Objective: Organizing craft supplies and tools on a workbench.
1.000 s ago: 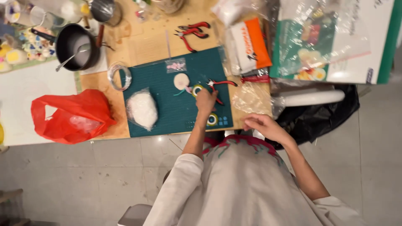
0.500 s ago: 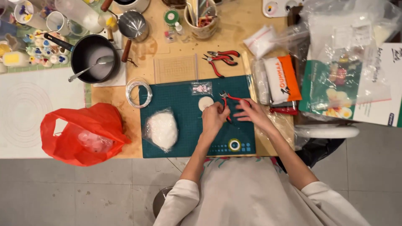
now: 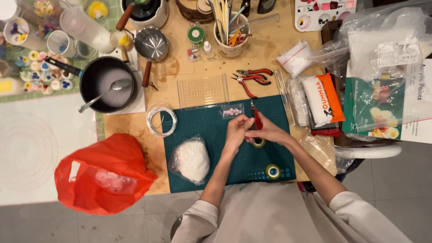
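Your left hand (image 3: 236, 130) and right hand (image 3: 265, 132) meet over green mat (image 3: 211, 135). Right fingers clamped on red pliers (image 3: 255, 118), long axis pointing away from you. Left fingers pinched at pliers; pinched item too small to tell.

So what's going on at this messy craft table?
A person works over a dark green cutting mat. Their right hand holds red-handled pliers, and their left hand meets it, pinching something too small to tell. A clear bag of white material lies on the mat, with a crumpled red plastic bag beside it.
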